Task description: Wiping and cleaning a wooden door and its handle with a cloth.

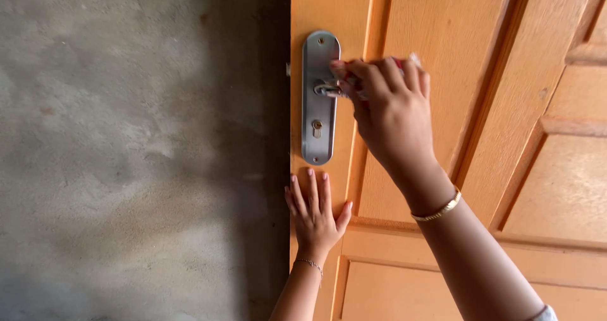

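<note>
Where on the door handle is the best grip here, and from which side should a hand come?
Grip the lever itself, where it sticks out of the metal plate, coming from the right as the right hand does. It seems to run rightward under that hand; the door edge on the left leaves little room. The left hand lies flat below.

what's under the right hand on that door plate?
The right hand covers the metal lever handle on the silver door plate; only its base shows. A white-red scrap peeks out, unidentifiable. The keyhole below is uncovered.
</note>
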